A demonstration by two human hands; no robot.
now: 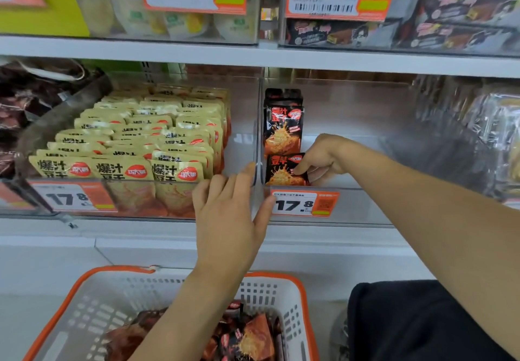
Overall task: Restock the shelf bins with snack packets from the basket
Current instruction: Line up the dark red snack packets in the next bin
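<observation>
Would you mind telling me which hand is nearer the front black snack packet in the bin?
Right hand pinches the front black packet; left hand rests on the bin divider beside it.

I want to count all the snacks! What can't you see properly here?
Head view:
- Basket: the bottom edge cuts it off and the left hand's arm covers packets.
- Front black packet: the right hand hides its corner.
- Yellow packets: back rows overlap, uncountable.
- Far-right bin: blurred.
- Price tag: small print unreadable.
</observation>
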